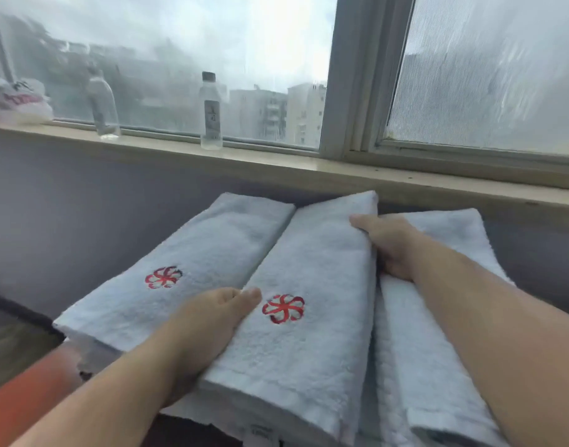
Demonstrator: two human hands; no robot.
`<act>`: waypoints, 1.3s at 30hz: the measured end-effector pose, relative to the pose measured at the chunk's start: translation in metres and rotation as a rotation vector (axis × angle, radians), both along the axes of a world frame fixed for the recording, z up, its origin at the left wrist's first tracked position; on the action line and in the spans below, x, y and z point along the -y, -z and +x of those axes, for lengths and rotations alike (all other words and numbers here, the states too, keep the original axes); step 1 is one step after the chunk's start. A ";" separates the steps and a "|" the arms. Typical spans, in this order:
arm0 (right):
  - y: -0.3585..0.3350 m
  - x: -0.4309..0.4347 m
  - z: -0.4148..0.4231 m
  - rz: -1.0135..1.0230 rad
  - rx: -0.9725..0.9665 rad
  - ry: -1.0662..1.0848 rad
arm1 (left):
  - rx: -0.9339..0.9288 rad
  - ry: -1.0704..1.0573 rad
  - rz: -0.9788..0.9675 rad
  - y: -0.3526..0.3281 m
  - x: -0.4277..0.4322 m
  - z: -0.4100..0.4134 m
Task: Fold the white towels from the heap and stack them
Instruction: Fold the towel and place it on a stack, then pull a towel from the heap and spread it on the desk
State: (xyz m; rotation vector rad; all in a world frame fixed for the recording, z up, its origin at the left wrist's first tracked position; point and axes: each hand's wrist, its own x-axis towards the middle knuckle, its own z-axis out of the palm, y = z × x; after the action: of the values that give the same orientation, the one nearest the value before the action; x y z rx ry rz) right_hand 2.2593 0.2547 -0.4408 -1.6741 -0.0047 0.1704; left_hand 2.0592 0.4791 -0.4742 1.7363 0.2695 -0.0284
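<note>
A folded white towel [312, 262] with a red flower emblem lies lengthwise in the middle, raised above its neighbours. My left hand [209, 324] grips its near left edge, thumb on top beside the emblem. My right hand [386, 243] grips its far right edge, fingers tucked under. To its left lies another folded white towel [212, 250] bearing the same red emblem. On the right sits a third folded white towel [438, 343], partly hidden under my right forearm.
A beige windowsill [276, 162] runs behind the towels, with a clear bottle [210, 111], a second bottle [103, 104] and a plastic bag [15, 101] on it. A grey wall lies below the sill. An orange-red object [28, 388] sits at the lower left.
</note>
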 end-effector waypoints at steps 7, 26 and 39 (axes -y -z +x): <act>0.006 -0.003 0.013 -0.150 0.111 0.034 | 0.029 -0.018 0.207 -0.002 0.002 0.005; -0.003 -0.013 -0.004 -1.203 0.453 -0.138 | 0.171 0.047 0.797 0.011 0.045 -0.002; -0.008 0.036 -0.118 -0.904 0.640 -0.086 | 0.115 0.057 1.019 0.000 0.058 -0.012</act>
State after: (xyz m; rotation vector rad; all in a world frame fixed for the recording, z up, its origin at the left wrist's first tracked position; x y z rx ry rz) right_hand 2.1408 0.2186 -0.4327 -2.5641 -0.5514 -0.3631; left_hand 2.0469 0.4214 -0.4741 2.7452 0.1487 0.1996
